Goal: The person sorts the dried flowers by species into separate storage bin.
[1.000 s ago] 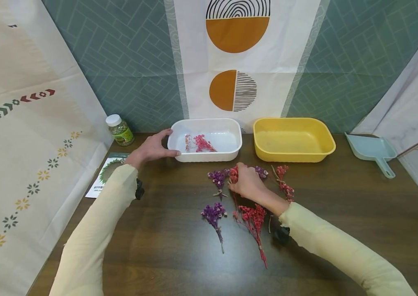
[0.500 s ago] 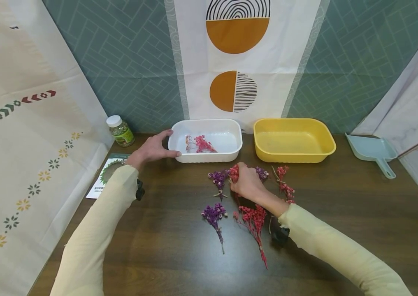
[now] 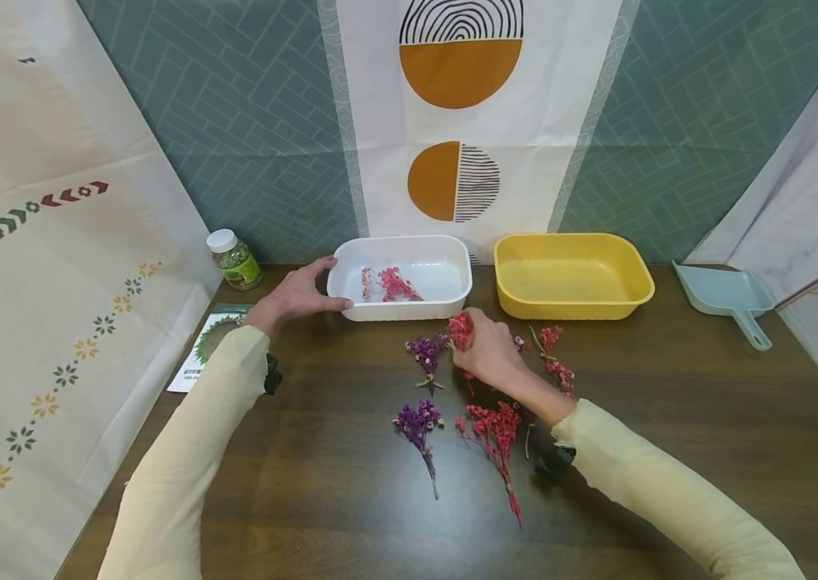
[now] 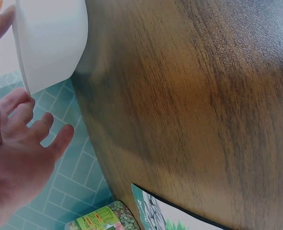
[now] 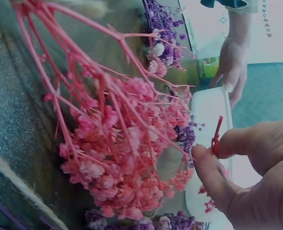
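My left hand [image 3: 296,294] holds the left end of a white tray [image 3: 409,311], thumb at the front and fingers toward the back. Pink-red flower pieces [image 3: 398,284] lie inside the tray. In front of it, my right hand [image 3: 490,350] pinches a sprig of red dried flowers [image 3: 459,329]; its short red stem [image 5: 216,139] shows between thumb and finger in the right wrist view. Purple dried bunches [image 3: 426,352] lie left of that hand, another partly behind it. A larger red dried bunch [image 3: 497,431] lies nearer, beneath the wrist.
A yellow tray [image 3: 572,309] stands right of the white one, and a pale blue dustpan [image 3: 728,294] lies farther right. Another red sprig [image 3: 552,362] rests beside my right forearm. At the left are a white-lidded jar [image 3: 235,262] and a printed card [image 3: 192,366].
My right hand has shifted slightly away from me, toward the white tray, bringing the red sprig with it. The left hand stays at the tray's end.
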Tool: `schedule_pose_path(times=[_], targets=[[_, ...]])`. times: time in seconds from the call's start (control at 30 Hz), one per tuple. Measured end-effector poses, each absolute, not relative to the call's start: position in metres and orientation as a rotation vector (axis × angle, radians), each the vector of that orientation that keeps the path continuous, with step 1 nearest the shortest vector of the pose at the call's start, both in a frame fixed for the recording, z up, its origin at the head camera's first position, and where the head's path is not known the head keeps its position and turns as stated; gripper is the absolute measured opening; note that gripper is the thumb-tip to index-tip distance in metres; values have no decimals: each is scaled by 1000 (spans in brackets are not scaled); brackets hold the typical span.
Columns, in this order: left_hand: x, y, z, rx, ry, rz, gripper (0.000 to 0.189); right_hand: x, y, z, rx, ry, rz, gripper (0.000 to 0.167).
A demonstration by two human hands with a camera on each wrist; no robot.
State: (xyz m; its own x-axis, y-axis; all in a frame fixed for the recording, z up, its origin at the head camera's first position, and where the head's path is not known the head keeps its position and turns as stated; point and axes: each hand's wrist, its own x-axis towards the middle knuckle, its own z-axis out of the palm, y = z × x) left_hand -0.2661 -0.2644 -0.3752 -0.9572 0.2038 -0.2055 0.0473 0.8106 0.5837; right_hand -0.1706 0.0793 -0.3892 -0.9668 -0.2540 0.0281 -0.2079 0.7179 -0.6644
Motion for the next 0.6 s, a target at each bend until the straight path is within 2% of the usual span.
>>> schedule_pose_path(times=[0.6], targets=[[-266,-265,-377,203,2747,890,106,-169,85,-369,-529,2805,-1156,72]])
